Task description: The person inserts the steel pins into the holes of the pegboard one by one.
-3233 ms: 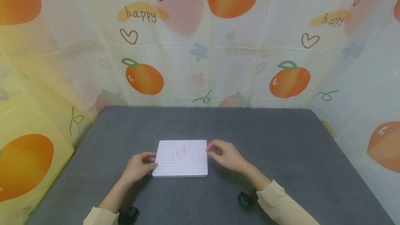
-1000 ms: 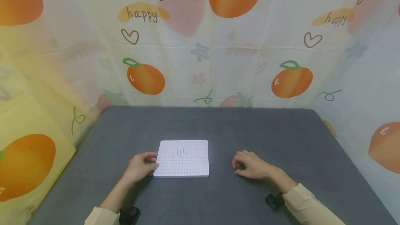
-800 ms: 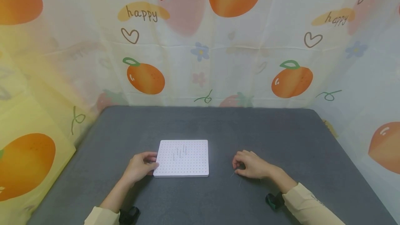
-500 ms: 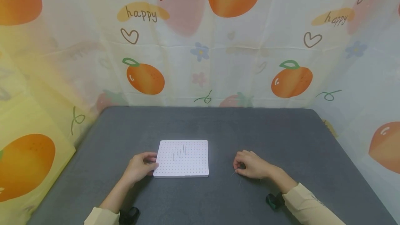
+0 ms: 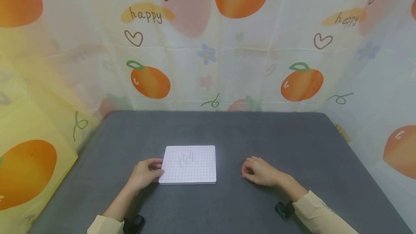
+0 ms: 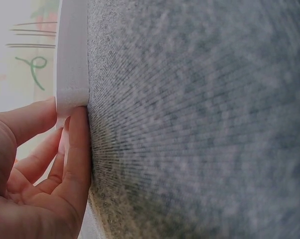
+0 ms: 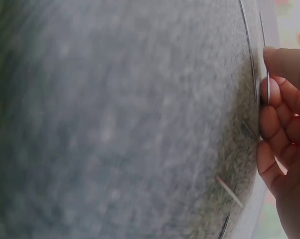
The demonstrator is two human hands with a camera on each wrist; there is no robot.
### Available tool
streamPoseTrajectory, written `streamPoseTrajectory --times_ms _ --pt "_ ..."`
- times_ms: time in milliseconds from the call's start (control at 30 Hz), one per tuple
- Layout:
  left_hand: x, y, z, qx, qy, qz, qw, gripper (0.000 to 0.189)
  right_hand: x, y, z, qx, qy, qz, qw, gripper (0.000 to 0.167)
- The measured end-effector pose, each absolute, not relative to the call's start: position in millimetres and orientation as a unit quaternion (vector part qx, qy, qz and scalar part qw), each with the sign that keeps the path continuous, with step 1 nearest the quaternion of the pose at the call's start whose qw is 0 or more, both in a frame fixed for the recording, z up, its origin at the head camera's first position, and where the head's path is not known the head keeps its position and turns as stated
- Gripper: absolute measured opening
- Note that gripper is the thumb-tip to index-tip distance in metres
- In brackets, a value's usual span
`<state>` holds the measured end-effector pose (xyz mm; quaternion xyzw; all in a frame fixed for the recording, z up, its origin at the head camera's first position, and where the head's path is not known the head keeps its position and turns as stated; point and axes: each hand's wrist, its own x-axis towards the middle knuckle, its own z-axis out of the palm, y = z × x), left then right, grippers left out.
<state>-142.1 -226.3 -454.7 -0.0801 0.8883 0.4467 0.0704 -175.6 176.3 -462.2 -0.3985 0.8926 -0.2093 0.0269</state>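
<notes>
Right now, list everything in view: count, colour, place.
Backdrop: 1, white and yellow with orange fruit prints, behind the table
Table: 1, dark grey, foreground
Pegboard: 1, white, flat on the table
Standing pins: 5, grey, upright in the pegboard
Loose pins: several, count unclear, greyish, near the right hand
Held pin: 1, silvery grey, in the right hand's pinch
Wrist devices: 2, mostly black, one per wrist
Sleeves: 2, cream, on the forearms
Left hand: 1, bare, gripping the pegboard's left edge
Right hand: 1, bare, right of the pegboard
</notes>
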Motion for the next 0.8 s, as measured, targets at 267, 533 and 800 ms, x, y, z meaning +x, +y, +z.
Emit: streamPoseTrajectory --times_ms 267,533,800 --pt "-143.7 -225.9 -453.8 -0.086 0.891 0.440 0.074 0.042 -175.8 172.4 -460.5 -0.379 0.894 -0.234 0.042 0.005" --pt "-142.8 -226.1 -454.0 -0.076 0.890 0.445 0.070 0.042 -177.5 164.3 -459.3 -0.347 0.896 -0.276 0.018 0.006" --pt "-141.7 -226.6 -453.7 -0.074 0.891 0.443 0.067 0.042 -177.0 151.6 -454.8 -0.309 0.891 -0.332 0.004 0.008"
